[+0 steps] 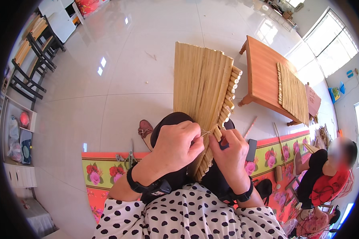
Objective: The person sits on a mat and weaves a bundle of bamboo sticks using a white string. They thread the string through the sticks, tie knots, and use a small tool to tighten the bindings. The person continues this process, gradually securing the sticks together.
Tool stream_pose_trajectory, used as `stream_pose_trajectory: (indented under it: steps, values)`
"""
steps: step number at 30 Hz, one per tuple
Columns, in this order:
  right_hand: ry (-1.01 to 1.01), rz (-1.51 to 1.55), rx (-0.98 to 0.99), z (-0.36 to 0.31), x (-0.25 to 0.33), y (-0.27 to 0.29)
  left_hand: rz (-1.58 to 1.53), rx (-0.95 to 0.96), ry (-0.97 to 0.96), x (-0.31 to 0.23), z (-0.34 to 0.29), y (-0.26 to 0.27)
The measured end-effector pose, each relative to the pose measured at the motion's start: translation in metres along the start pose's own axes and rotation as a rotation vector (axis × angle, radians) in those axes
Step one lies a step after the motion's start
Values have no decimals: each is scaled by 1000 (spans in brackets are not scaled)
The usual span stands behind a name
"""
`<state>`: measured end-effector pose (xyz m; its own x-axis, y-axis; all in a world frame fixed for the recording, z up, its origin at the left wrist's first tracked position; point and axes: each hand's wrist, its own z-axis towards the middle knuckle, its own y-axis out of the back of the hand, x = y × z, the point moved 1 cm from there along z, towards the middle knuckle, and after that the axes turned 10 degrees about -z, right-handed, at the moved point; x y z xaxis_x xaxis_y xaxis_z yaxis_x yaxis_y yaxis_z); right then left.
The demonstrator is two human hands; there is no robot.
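A mat of pale yellow plant stalks [201, 79], laid side by side, rests across my lap, with cut round ends along its right edge. A thin light thread [205, 132] stretches between my two hands above the mat. My left hand [177, 144] is closed, its thumb and fingers pinching the thread. My right hand [232, 150] is closed too, at the mat's right edge beside a stalk end; its thumb tip meets the thread. The folded fingers hide whether it also grips a stalk.
Scissors [130, 155] lie left of my legs on a flowered cloth [96, 175]. A dark phone [251, 150] lies to the right. A brown wooden table [263, 75] bears another stalk mat [293, 91]. Another person [327, 179] sits at right. Chairs [40, 55] stand far left.
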<state>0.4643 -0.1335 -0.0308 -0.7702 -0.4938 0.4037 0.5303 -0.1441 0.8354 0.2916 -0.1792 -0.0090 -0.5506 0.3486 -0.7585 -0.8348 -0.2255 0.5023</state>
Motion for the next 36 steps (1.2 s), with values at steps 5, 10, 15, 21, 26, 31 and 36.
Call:
stream_pose_trajectory:
  steps: [5,10,15,21,26,31,36]
  values:
    - [111,13,-280,3,1,3,-102,1,221,0,-4,17]
    - [327,-94,-501,-3,4,8,-379,-74,47,-5,-10,23]
    - [513,-90,-369,1,15,9,-254,113,-303,-21,-17,22]
    - [546,-80,-195,-16,-16,-6,-148,-176,-453,-10,-29,35]
    - [603,89,-236,-10,-12,12,-113,-442,-29,27,-50,82]
    - [612,-154,-255,-18,-23,15,29,-524,204,111,-90,106]
    - [479,-160,-366,-15,-27,17,355,-432,820,195,-203,126]
